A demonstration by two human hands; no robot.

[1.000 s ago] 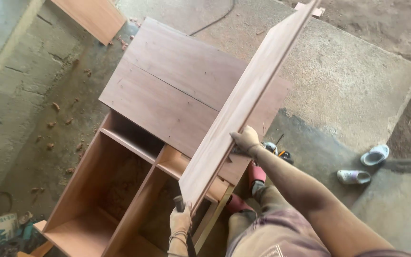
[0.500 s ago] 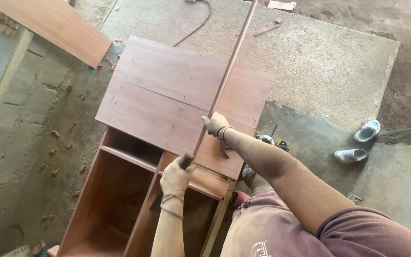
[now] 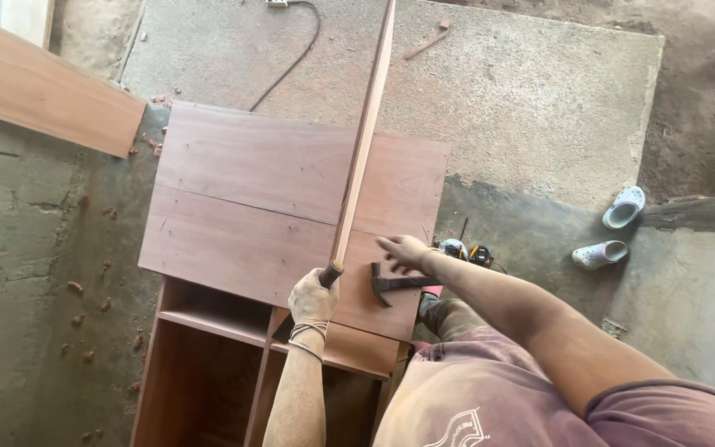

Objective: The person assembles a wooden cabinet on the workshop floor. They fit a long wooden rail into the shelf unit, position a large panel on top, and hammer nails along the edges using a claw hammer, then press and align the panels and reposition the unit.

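Observation:
A reddish-brown cabinet [image 3: 242,248] lies on the floor with its open compartments toward me. A long thin board [image 3: 366,132] stands on edge over its top panel and runs away from me. My left hand [image 3: 312,300] is at the board's near end, closed around a dark round tool handle [image 3: 331,271] that rests against the board. A claw hammer [image 3: 395,283] lies on the cabinet panel just right of the board. My right hand [image 3: 403,251] hovers over the hammer with fingers spread and holds nothing.
Another brown board [image 3: 43,95] lies at the upper left. A pair of light sandals [image 3: 614,228] sits on the concrete at right. A yellow-and-black tool [image 3: 467,251] lies beside the cabinet. A black cable [image 3: 291,50] runs across the far floor, and wood chips are scattered at left.
The long board has turned from tilted flat to standing on edge. My right hand has let go of it and moved over the hammer. My left hand has risen to the board's near end.

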